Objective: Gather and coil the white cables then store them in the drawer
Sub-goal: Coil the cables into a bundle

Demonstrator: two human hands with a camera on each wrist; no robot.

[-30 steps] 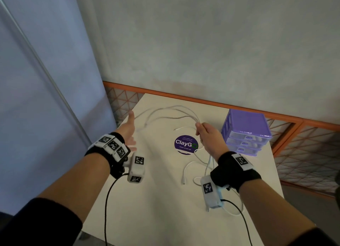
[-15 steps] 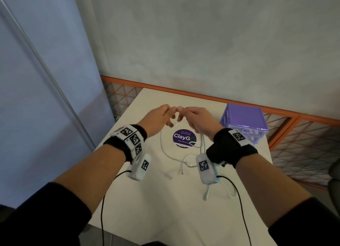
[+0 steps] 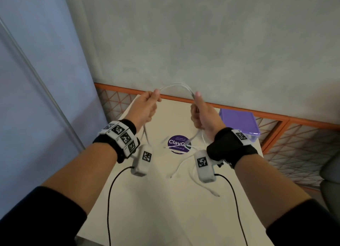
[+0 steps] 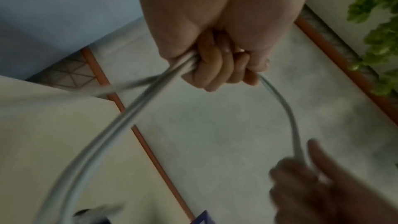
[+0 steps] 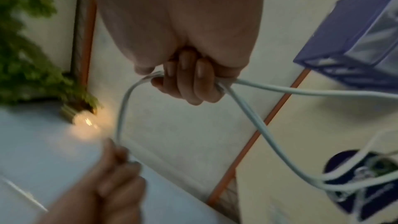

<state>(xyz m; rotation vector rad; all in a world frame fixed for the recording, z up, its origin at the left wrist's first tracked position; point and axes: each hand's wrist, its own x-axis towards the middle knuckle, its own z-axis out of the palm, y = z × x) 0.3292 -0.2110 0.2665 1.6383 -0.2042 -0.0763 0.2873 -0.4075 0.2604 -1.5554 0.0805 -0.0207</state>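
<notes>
The white cables (image 3: 175, 86) are gripped by the left hand (image 3: 145, 107) and right hand (image 3: 203, 115), arched between them, loose ends hanging toward the table (image 3: 156, 199).

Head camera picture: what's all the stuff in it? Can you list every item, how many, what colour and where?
white cables: several, exact count unclear, white; arched between both hands, loose ends trailing on the table
table: one, cream; under the hands
round sticker: one, purple with white lettering; mid-table, cable ends lying across it
drawer unit: one, purple with clear drawers; table's far right corner
railing: one, orange with mesh; behind the table
wrist cameras: two, white with black markers; under the wrists, black leads hanging
left hand: grip curled round the cables
right hand: grip curled round the cables
</notes>
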